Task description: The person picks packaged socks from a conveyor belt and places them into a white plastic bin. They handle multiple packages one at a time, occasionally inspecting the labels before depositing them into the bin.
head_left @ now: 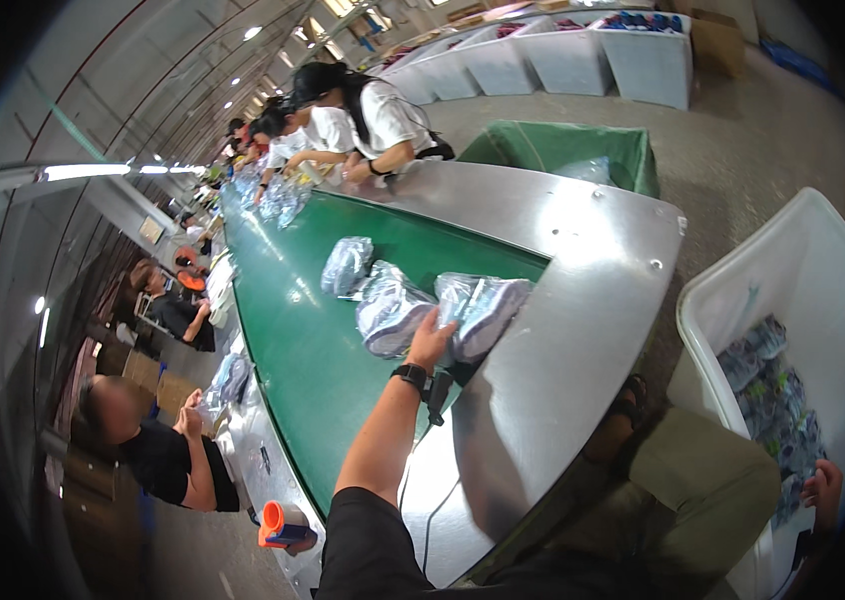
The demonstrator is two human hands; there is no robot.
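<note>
On the green conveyor belt (288,290), my left hand (429,340) is closed on a clear plastic bag of shoes (483,308) at the belt's near end. Another bagged pair of pale shoes (393,310) lies just left of that hand, and a smaller bagged bundle (347,264) sits beyond it. A dark watch-like band (411,375) is on my left wrist. Down at the right, my right hand (823,487) is beside several bagged shoes (771,390) inside a white bin (708,300). Its fingers look curled; what they hold, if anything, I cannot make out.
A metal rim (603,270) borders the belt. Across it stands a green bin (553,140); white bins (648,60) line the back. Co-workers (383,115) work along the far side, and another person (168,440) handles a bag at left. An orange tape dispenser (281,522) is near.
</note>
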